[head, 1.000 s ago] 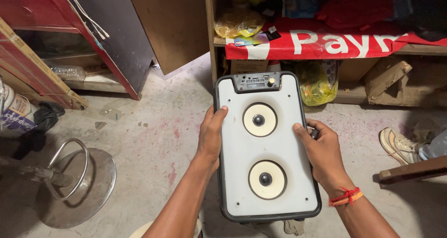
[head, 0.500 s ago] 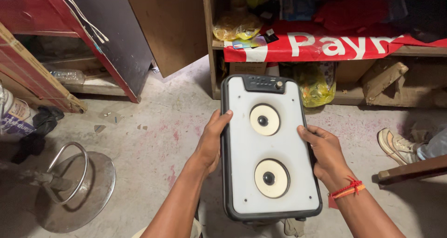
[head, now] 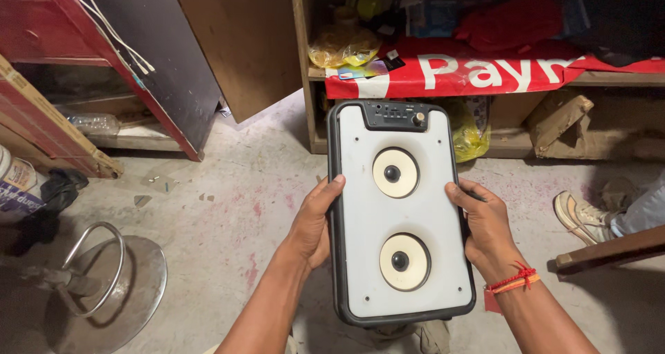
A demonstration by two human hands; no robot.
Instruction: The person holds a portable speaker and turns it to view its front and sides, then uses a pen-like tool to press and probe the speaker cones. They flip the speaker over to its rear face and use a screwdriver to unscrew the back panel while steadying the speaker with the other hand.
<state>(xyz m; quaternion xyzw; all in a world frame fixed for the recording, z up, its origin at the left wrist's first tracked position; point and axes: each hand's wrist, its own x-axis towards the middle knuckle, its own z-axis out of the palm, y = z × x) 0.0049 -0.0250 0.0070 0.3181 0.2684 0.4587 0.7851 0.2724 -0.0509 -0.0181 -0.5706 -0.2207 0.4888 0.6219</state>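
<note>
I hold a tall portable speaker box (head: 402, 212) upright in front of me, above the floor. Its front is white with a black frame, two round cream speaker cones one above the other, and a small black control panel (head: 396, 115) at the top. My left hand (head: 315, 222) grips its left edge, thumb on the front face. My right hand (head: 481, 219) grips the right edge; a red thread band circles that wrist.
A wooden shelf (head: 596, 77) behind holds a red banner, yellow bags and cardboard. A round metal stool base (head: 104, 285) lies at lower left. A shoe (head: 582, 215) and a wooden plank (head: 609, 250) are at right. Red boards lean at left.
The speaker has shifted slightly right and nearer in view. Both hands keep the same grip on its sides.
</note>
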